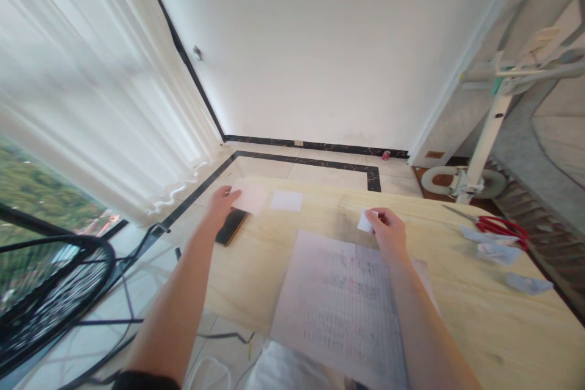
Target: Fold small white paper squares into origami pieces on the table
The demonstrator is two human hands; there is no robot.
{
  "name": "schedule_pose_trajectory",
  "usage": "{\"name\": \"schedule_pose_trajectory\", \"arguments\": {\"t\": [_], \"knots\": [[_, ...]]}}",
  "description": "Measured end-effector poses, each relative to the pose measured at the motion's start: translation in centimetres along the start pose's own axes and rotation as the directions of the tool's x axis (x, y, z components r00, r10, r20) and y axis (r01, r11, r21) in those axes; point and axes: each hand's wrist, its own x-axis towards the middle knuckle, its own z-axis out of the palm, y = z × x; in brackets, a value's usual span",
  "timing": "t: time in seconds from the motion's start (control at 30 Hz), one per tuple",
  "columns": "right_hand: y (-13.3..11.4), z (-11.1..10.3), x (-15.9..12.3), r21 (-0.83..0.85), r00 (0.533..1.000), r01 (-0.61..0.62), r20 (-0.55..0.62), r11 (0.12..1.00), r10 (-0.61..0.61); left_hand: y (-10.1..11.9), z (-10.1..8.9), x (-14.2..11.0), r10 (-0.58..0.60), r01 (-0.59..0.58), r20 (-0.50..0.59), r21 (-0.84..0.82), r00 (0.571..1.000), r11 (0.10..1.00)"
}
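Note:
My left hand [223,202] pinches the edge of a pale square paper [249,198] at the far left of the table, above a dark phone [231,227]. A white paper square [286,201] lies flat just right of it. My right hand [388,225] grips a small white paper piece [365,222] between thumb and fingers, above the table. Below it a large printed or written sheet [338,298] is spread near the front edge, partly covered by my right forearm.
Red-handled scissors [500,228] lie at the table's [484,323] right end, beside crumpled paper [498,251] and a folded paper scrap [528,283]. A black-framed chair [109,262] stands at the left. A white-framed machine [484,134] is beyond the right end.

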Motion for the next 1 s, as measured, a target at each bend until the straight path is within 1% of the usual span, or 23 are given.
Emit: {"name": "schedule_pose_trajectory", "arguments": {"t": [0.03,0.07,0.13,0.17,0.2,0.23,0.27,0.3,0.33,0.4,0.43,0.5,0.57,0.6,0.7,0.8,0.87,0.93,1.0], "knots": [[0.0,0.0,0.0,-0.004,1.000,-0.001,-0.001,1.000,0.001,0.6,1.0,-0.4,0.033,-0.033,0.053,-0.006,0.998,0.999],[0.0,0.0,0.0,-0.007,1.000,-0.002,-0.003,1.000,0.002,1.1,2.1,-0.8,0.065,-0.068,0.102,0.029,0.993,0.997],[-0.1,-0.1,0.0,-0.005,1.000,-0.001,-0.006,1.000,0.001,1.6,4.2,-1.6,0.076,-0.086,0.136,0.071,0.988,0.994],[-0.1,-0.1,0.0,-0.001,1.000,-0.003,-0.007,1.000,0.003,1.6,5.1,-1.9,0.079,-0.097,0.146,0.123,0.986,0.988],[-0.1,-0.1,0.0,0.005,1.000,-0.007,-0.008,1.000,0.007,1.4,5.7,-2.3,0.115,-0.161,0.169,0.288,0.979,0.944],[-0.1,-0.2,0.0,0.009,1.000,-0.014,-0.008,1.000,0.014,1.3,6.1,-2.5,0.159,-0.222,0.176,0.437,0.971,0.872],[-0.1,-0.2,0.0,0.010,1.000,-0.021,-0.005,1.000,0.021,1.0,6.2,-2.7,0.216,-0.268,0.160,0.549,0.963,0.792],[0.0,-0.2,0.0,0.009,1.000,-0.027,-0.003,1.000,0.027,0.8,5.9,-2.8,0.256,-0.274,0.123,0.630,0.959,0.727],[0.0,-0.2,0.0,0.009,0.999,-0.033,-0.002,0.999,0.033,0.5,5.4,-2.8,0.285,-0.260,0.079,0.681,0.955,0.684],[0.0,-0.1,0.0,0.013,0.999,-0.036,-0.003,0.999,0.036,-0.1,3.7,-2.6,0.287,-0.220,0.036,0.733,0.957,0.644],[0.0,-0.1,0.0,0.017,0.999,-0.034,-0.002,0.999,0.034,-0.4,2.7,-2.3,0.265,-0.214,0.053,0.747,0.963,0.629],[0.0,0.0,0.0,0.026,1.000,-0.025,0.000,0.999,0.025,-1.3,1.1,-1.9,0.161,-0.192,0.117,0.775,0.980,0.602],[-0.1,0.0,0.0,0.033,1.000,-0.024,-0.002,0.999,0.024,-2.3,0.0,-1.6,0.065,-0.170,0.164,0.781,0.984,0.600],[-0.1,0.0,0.0,0.034,1.000,-0.026,-0.001,0.999,0.026,-2.8,-0.2,-1.5,0.049,-0.163,0.169,0.777,0.984,0.608],[-0.1,0.0,0.0,0.022,1.000,-0.024,0.003,0.999,0.024,-3.7,-0.2,-1.5,0.070,-0.158,0.148,0.753,0.987,0.639],[-0.1,-0.1,0.0,0.014,1.000,-0.015,-0.008,1.000,0.016,-4.0,0.1,-1.7,0.088,-0.145,0.115,0.744,0.989,0.652],[0.0,-0.1,0.0,0.007,1.000,-0.015,-0.016,1.000,0.015,-4.0,0.1,-1.8,0.120,-0.169,0.119,0.739,0.986,0.652],[0.0,-0.1,0.1,-0.003,1.000,-0.018,-0.016,1.000,0.018,-4.2,-0.2,-1.9,0.155,-0.195,0.122,0.726,0.980,0.659],[0.1,-0.1,0.1,0.004,1.000,-0.021,-0.018,1.000,0.021,-4.6,-0.8,-1.8,0.185,-0.193,0.089,0.713,0.979,0.674]]}}
